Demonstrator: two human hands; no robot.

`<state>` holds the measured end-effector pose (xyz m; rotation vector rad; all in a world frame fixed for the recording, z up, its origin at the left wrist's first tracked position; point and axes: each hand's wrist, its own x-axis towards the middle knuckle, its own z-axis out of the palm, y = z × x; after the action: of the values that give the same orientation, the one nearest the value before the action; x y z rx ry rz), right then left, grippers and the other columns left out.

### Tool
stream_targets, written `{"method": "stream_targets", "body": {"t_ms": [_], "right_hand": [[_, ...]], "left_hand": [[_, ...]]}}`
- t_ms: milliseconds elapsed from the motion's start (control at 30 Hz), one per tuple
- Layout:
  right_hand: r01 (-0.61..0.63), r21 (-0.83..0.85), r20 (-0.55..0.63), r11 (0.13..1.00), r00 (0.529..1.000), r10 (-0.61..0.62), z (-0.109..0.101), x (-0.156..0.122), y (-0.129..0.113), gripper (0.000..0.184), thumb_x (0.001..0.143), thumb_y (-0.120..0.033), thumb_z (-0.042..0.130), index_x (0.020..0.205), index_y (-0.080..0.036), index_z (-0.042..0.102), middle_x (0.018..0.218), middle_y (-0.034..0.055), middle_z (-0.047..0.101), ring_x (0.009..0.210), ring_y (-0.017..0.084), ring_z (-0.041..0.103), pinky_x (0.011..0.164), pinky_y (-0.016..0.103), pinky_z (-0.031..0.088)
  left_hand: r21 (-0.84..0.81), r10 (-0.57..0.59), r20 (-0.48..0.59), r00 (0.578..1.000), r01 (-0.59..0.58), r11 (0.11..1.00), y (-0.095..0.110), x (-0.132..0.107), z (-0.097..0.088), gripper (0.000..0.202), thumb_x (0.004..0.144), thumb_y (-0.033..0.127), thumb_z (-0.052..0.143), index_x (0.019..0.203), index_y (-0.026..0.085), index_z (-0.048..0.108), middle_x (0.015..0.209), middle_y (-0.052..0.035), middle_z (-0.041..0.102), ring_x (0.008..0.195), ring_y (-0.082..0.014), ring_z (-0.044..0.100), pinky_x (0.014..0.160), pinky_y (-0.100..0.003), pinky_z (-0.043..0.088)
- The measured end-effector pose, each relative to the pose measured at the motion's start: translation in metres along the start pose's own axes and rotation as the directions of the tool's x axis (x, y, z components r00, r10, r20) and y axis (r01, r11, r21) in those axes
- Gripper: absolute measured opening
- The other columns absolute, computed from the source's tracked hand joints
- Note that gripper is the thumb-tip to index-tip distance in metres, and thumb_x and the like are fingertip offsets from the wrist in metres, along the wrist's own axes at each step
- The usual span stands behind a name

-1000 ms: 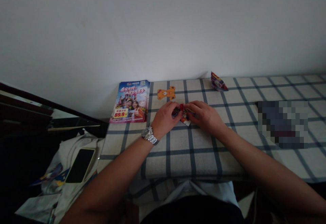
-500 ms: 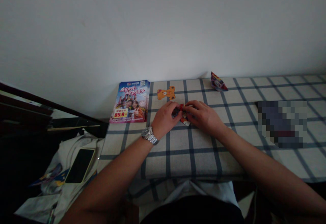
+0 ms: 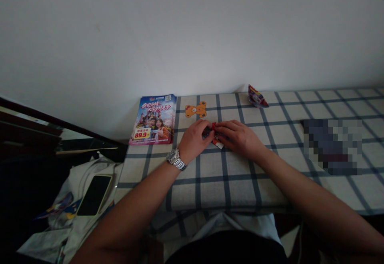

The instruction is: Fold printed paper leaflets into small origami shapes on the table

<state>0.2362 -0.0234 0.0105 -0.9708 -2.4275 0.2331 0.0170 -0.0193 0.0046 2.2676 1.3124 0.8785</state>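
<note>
Both my hands meet on the checked tablecloth (image 3: 228, 184) and press a small folded piece of colourful paper (image 3: 216, 140) between their fingertips. My left hand (image 3: 193, 140), with a metal watch (image 3: 175, 159) on its wrist, pinches the paper's left side. Curled fingers of my right hand (image 3: 238, 137) cover its right side. Most of the paper is hidden under the fingers.
A colourful flyer (image 3: 154, 119) lies at the table's far left corner, an orange bear cutout (image 3: 196, 109) beside it. A folded paper boat (image 3: 257, 97) stands near the wall. A blurred patch (image 3: 333, 146) lies to the right. A phone (image 3: 95, 195) rests on clutter left of the table.
My right hand has slid slightly left over the folded paper, covering more of it. My left hand has hardly moved.
</note>
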Motion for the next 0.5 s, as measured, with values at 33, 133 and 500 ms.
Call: {"method": "stream_targets", "body": {"t_ms": [33, 133, 500], "right_hand": [[0.0, -0.011, -0.006, 1.0, 1.0, 0.0, -0.0001, 0.0003, -0.0007, 0.029, 0.104, -0.031, 0.057, 0.128, -0.021, 0.071, 0.131, 0.0118, 0.072, 0.114, 0.029, 0.067, 0.101, 0.048, 0.058], [0.012, -0.021, -0.014, 1.0, 1.0, -0.012, -0.0002, 0.0009, -0.0025, 0.028, 0.103, -0.033, 0.059, 0.125, -0.021, 0.072, 0.13, 0.0127, 0.072, 0.113, 0.029, 0.067, 0.1, 0.048, 0.058], [0.046, -0.026, -0.013, 0.999, 0.999, -0.046, 0.0022, -0.0004, 0.0026, 0.025, 0.101, -0.034, 0.063, 0.12, -0.021, 0.075, 0.127, 0.0137, 0.071, 0.112, 0.031, 0.067, 0.098, 0.051, 0.059]], "left_hand": [[-0.003, -0.002, 0.002, 1.0, 0.002, 1.0, 0.0, 0.0, -0.0001, 0.007, 0.095, 0.018, 0.067, 0.1, 0.02, 0.062, 0.098, -0.0033, 0.067, 0.088, -0.0186, 0.066, 0.079, -0.033, 0.055], [-0.012, -0.011, 0.002, 1.0, 0.011, 1.0, -0.0001, -0.0001, 0.0001, 0.008, 0.095, 0.017, 0.066, 0.101, 0.02, 0.063, 0.098, -0.0033, 0.067, 0.088, -0.0184, 0.066, 0.079, -0.033, 0.055], [-0.014, 0.005, -0.002, 1.0, -0.005, 1.0, -0.0012, -0.0001, 0.0011, 0.006, 0.096, 0.018, 0.067, 0.1, 0.019, 0.063, 0.098, -0.0039, 0.067, 0.088, -0.0183, 0.066, 0.078, -0.031, 0.055]]}}
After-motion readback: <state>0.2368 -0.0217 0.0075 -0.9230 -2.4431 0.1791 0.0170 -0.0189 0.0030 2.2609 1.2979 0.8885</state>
